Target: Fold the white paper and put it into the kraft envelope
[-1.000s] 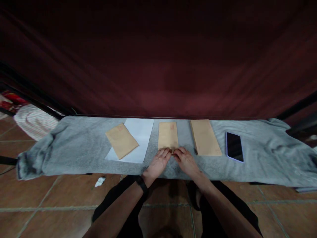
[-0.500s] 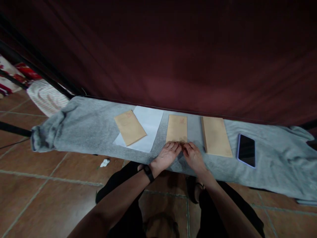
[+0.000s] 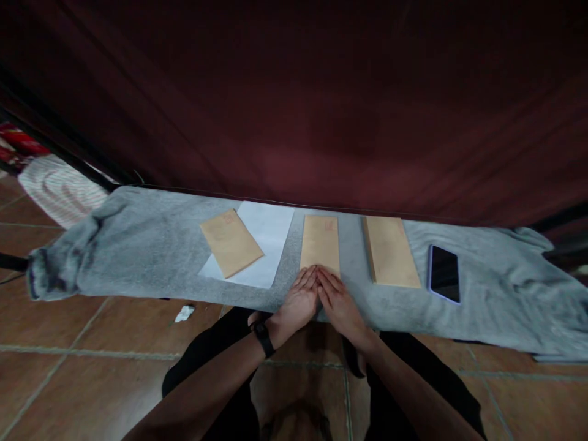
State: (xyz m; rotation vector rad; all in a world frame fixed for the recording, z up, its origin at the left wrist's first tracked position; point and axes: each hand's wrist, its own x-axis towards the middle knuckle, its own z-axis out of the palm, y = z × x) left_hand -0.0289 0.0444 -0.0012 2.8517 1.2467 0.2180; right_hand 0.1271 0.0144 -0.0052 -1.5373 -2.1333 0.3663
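Note:
A brown paper envelope [image 3: 320, 241] lies flat in front of me, with small red print near its far right corner. My left hand [image 3: 301, 298] rests on its near end, fingers stretched out and lying flat. Against it, fingertips meeting, my right hand [image 3: 339, 300] lies flat on the same end, also with straight fingers. Both hands cover the envelope's near edge. To the right is a stack of brown envelopes [image 3: 392, 252]. To the left, another brown envelope [image 3: 232, 242] lies askew on white paper [image 3: 271, 229].
A grey cloth [image 3: 151, 245] covers the narrow bench. A phone [image 3: 444, 274] with a purple edge lies right of the stack. Behind the bench hangs a dark red curtain [image 3: 294, 122]. A crumpled white scrap [image 3: 184, 313] is on the tiled floor [image 3: 105, 373].
My fingers have gone from bent at the envelope's near edge to stretched flat over its near end, hands closer together. The view has shifted slightly.

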